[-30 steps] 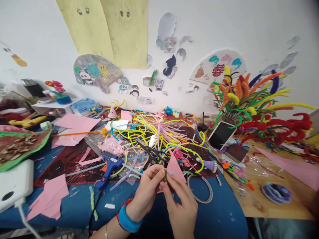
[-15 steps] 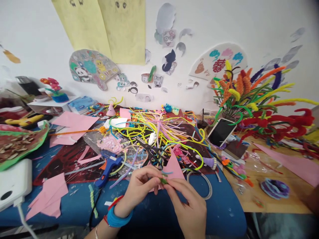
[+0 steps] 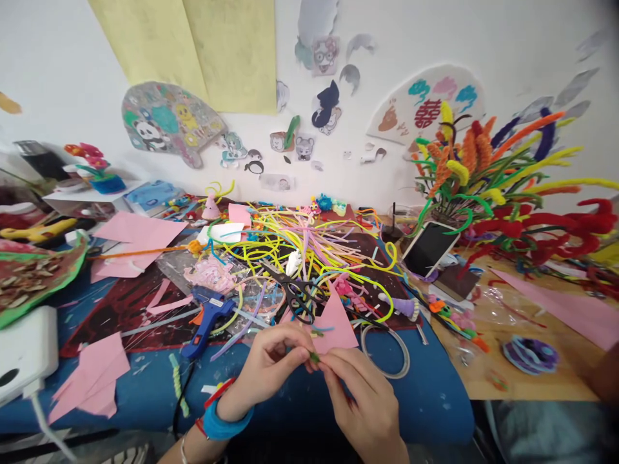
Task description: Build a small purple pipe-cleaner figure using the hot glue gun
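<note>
A small green fuzzy piece (image 3: 314,357) is pinched between the fingertips of both hands, just over the front of the blue table; its exact shape is mostly covered. My left hand (image 3: 278,361), with blue and red bands at the wrist, grips its left end between thumb and fingers. From the other side, my right hand (image 3: 362,403) closes thumb and forefinger on its right end. Right behind the fingers lie a pink paper sheet (image 3: 341,327) and black scissors (image 3: 296,298). A blue glue gun (image 3: 209,322) rests to the left of my hands.
Yellow and pink pipe cleaners (image 3: 271,241) are heaped mid-table. At right are a clear ring-shaped coil (image 3: 405,362), a leaning phone (image 3: 429,248) and colourful pipe-cleaner stems (image 3: 471,158). Pink paper scraps (image 3: 91,380) and a white power bank (image 3: 29,351) lie left. Part of another person shows far right.
Both hands stay together on the green piece, whose angle has shifted slightly between the fingertips. The camera view has tilted down a little, showing the wall higher in the picture.
</note>
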Motion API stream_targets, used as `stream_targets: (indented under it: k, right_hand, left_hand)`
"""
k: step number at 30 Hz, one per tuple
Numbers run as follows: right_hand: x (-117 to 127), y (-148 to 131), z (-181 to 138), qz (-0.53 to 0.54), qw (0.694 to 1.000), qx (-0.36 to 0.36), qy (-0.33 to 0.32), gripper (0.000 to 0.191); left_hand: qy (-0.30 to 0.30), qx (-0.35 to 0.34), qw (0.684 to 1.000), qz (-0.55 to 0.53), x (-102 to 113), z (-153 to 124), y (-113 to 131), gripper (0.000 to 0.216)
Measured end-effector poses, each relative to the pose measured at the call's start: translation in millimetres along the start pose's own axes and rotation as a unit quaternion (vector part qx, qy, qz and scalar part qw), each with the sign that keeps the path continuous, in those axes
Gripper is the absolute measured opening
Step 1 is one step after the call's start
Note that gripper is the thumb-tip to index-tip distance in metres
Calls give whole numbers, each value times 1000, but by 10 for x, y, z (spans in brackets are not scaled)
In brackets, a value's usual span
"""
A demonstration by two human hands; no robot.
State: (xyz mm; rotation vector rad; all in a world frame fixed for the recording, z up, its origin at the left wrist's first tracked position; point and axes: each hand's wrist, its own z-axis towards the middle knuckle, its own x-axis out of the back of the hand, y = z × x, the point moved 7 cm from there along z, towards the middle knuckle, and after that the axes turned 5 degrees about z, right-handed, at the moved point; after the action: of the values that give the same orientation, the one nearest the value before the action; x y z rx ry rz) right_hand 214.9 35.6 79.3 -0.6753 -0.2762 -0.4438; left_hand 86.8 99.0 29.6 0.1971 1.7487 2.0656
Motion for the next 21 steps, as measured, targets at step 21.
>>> stream_targets:
  k: [21]
  right_hand:
    - [-70, 947, -285, -18, 977, -22, -210, 19]
  left_hand:
    - [-24, -2, 916, 401, 72, 96, -298, 18]
